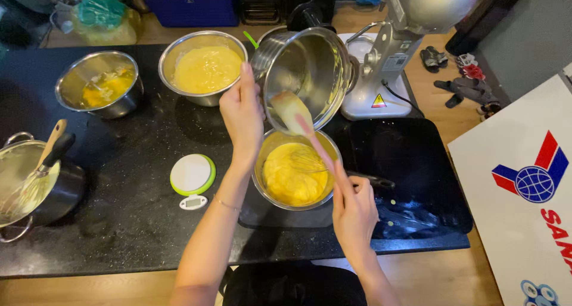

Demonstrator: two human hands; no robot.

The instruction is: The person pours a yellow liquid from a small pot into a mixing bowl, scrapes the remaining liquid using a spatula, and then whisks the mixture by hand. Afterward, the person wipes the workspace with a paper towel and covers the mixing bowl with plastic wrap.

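Batter (292, 178), thick and yellow, lay in a steel bowl (260, 163) near the middle of the black counter (131, 216), and a whisk (310, 160) stood in it with its dark handle going out to the right. Above this bowl the person held a steel pot (310, 67) tilted on its side, its open mouth turned down and toward the near edge. The left hand (241, 112) was closed on the left rim of the pot, with fingers up along its wall. The right hand (353, 207) was closed around the pink handle of a spatula (292, 112); its pale blade was inside the mouth of the pot, touching the lower inner wall, just above the batter.

Far left of the pot stood a second bowl (205, 67) with the same yellow mix, and further left a third bowl (101, 82) with something orange at the bottom. At the left edge of the counter was a pan (65, 190) with a wooden spoon and another whisk leaning in it. A small round scale (192, 175), white with a green ring, lay just left of the batter bowl. Behind the pot, to the right, stood a grey stand mixer (393, 50), and a black tray (411, 157) lay near it on the right.
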